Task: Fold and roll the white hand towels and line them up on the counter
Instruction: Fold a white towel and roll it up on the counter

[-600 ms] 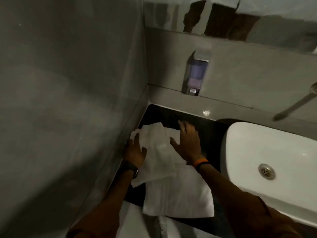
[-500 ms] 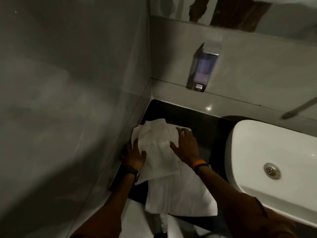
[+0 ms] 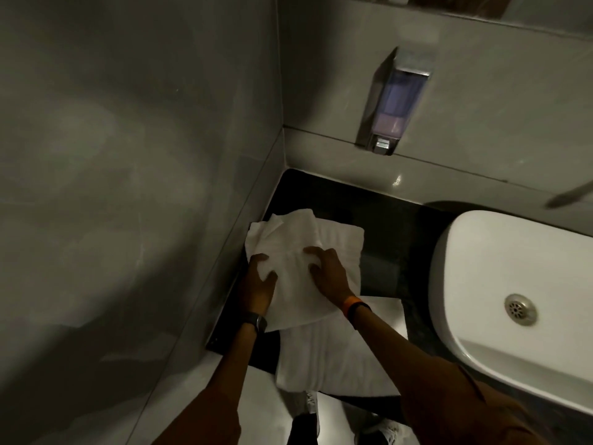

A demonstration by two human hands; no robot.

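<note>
Head view — down, close over counter (image 3: 398, 232)

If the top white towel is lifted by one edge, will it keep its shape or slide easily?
Likely floppy: the top towel wrinkles and bunches where the left hand and right hand grip it. Probably light, since its far corner lies loosely folded over. A push may slide it, as it rests on the lower towel and glossy counter.

Both hands are on the top towel (image 3: 340, 245). The left hand (image 3: 258, 279) pinches its left edge between thumb and fingers, and the right hand (image 3: 329, 274) digs bent fingers into the middle. The towel lies crumpled across a flat lower towel (image 3: 333, 358) on the black counter (image 3: 394, 226), close to the wall. There's a sink (image 3: 513, 268) to the right and a soap dispenser (image 3: 398, 101) above.
</note>
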